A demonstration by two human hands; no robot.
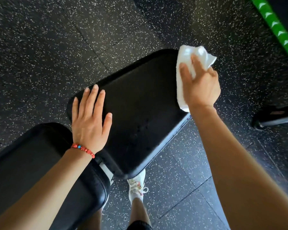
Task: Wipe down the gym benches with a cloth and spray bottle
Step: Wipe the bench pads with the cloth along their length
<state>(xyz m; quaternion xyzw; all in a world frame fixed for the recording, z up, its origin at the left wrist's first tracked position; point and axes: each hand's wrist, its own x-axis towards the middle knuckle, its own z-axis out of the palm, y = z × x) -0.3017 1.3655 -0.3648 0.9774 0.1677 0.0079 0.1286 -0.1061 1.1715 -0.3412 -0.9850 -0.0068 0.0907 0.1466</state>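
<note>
1. Nearest us, the backrest pad (45, 176) sits just behind the seat pad (140, 117), our landmark.
2. Our left hand (90, 120) lies flat on the seat pad's left edge, fingers straight, steadying it.
3. At the pad's far right corner, our right hand (199, 83) presses the white cloth (186, 55), fingers spread. Cloth looks soft, light; best bunched under the palm.
4. Vinyl prob. slick; speckled rubber floor (40, 47) around. No spray bottle visible.

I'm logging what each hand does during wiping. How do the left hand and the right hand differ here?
The left hand lies flat with fingers spread on the black seat pad, holding nothing; the right hand presses a white cloth at the pad's far right edge. The left wrist wears a red bead bracelet; the right wrist is bare. Both hands are bare and palm down.
</note>
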